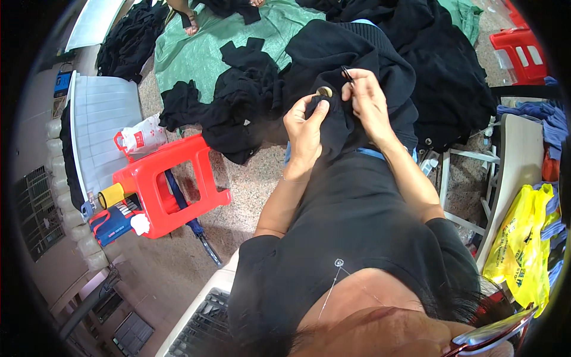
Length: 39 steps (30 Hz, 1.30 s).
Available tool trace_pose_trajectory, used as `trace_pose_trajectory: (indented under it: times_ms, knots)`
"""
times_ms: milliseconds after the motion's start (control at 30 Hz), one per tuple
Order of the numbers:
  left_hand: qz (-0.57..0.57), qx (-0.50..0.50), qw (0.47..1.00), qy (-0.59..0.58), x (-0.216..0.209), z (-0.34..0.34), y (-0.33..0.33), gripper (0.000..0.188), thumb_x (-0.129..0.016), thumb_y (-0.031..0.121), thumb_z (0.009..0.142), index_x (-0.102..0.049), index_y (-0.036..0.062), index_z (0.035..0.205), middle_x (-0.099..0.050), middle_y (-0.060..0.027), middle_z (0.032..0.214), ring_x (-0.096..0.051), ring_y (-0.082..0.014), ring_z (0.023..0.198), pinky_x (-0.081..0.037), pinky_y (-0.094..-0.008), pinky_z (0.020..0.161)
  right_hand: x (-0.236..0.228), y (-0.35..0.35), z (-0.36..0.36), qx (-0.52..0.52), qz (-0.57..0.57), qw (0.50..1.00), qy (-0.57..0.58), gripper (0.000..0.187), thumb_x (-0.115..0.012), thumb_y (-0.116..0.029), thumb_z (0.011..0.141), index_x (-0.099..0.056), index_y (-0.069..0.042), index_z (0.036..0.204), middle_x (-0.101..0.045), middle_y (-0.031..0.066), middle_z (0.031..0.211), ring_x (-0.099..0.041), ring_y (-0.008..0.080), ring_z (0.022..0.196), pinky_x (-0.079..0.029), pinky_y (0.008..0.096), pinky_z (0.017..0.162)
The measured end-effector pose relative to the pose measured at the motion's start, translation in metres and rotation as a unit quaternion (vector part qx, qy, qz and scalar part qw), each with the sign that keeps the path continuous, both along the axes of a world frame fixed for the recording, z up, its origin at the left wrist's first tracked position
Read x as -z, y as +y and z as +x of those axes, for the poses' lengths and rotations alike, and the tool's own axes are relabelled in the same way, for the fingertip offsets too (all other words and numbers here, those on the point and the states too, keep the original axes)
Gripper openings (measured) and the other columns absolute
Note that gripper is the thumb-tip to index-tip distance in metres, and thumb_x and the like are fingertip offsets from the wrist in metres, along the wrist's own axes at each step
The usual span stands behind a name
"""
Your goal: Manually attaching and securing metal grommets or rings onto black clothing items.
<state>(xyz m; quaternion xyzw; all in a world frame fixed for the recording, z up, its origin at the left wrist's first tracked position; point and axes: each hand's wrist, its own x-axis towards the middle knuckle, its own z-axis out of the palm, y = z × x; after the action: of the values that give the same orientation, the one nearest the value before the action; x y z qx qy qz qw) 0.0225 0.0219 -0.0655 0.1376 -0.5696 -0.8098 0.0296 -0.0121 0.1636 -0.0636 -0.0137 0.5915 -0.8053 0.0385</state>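
Note:
A black knitted garment (pixel 386 83) with a ribbed edge lies across my lap. My left hand (pixel 304 130) pinches a fold of it between thumb and fingers, right beside a round brass-coloured button (pixel 324 91). In my right hand (pixel 370 108) is a small dark tool that looks like thread snips (pixel 346 74). Its looped end shows above the fingers, while the rest is hidden in the grip. Only a short gap separates this hand from the button.
Black garments (pixel 244 89) are heaped to the left, partly on a green sheet (pixel 190 59); another black pile (pixel 452 71) lies at right. A red stool (pixel 178 178) carries a white bag and a blue box. At right are a pale board (pixel 511 160) and a yellow bag (pixel 523 238).

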Motion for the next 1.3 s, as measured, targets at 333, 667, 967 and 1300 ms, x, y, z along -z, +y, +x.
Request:
trace_pose_trajectory:
  times_ms: [333, 667, 967, 1300]
  knots:
    - [0.033, -0.055, 0.998, 0.011, 0.004, 0.001, 0.006, 0.016, -0.071, 0.001, 0.087, -0.069, -0.0050, 0.102, -0.069, -0.0030, 0.094, -0.060, -0.0063, 0.082, -0.048, -0.0203, 0.076, -0.012, -0.003, 0.018, 0.074, 0.354, 0.910, 0.203, 0.011, -0.071, -0.013, 0.089, -0.068, -0.003, 0.090, -0.068, 0.0086, 0.078, -0.066, 0.0205, 0.061, -0.050, 0.0283, 0.053]
    - [0.004, -0.068, 0.997, 0.026, 0.005, 0.002, 0.007, 0.016, -0.071, 0.001, 0.087, -0.068, -0.0055, 0.102, -0.069, -0.0034, 0.094, -0.060, -0.0067, 0.083, -0.049, -0.0210, 0.077, -0.010, -0.003, 0.017, 0.095, 0.388, 0.882, 0.248, 0.011, -0.073, -0.013, 0.087, -0.068, -0.004, 0.090, -0.068, 0.0074, 0.079, -0.065, 0.0205, 0.059, -0.049, 0.0289, 0.051]
    - [-0.020, -0.049, 0.998, 0.041, 0.003, 0.004, 0.009, 0.016, -0.069, 0.002, 0.089, -0.067, -0.0032, 0.105, -0.068, -0.0027, 0.095, -0.060, -0.0070, 0.082, -0.049, -0.0210, 0.077, -0.012, -0.004, 0.018, 0.100, 0.397, 0.875, 0.258, 0.010, -0.073, -0.013, 0.086, -0.068, -0.005, 0.089, -0.068, 0.0073, 0.078, -0.066, 0.0219, 0.060, -0.049, 0.0305, 0.051]
    - [-0.007, -0.061, 0.998, 0.025, 0.004, 0.003, 0.009, 0.016, -0.071, 0.002, 0.088, -0.068, -0.0062, 0.100, -0.069, -0.0044, 0.094, -0.060, -0.0075, 0.084, -0.050, -0.0218, 0.078, -0.013, 0.000, 0.017, 0.095, 0.419, 0.858, 0.281, 0.013, -0.075, -0.013, 0.083, -0.067, -0.005, 0.090, -0.066, 0.0057, 0.078, -0.065, 0.0211, 0.061, -0.049, 0.0299, 0.053]
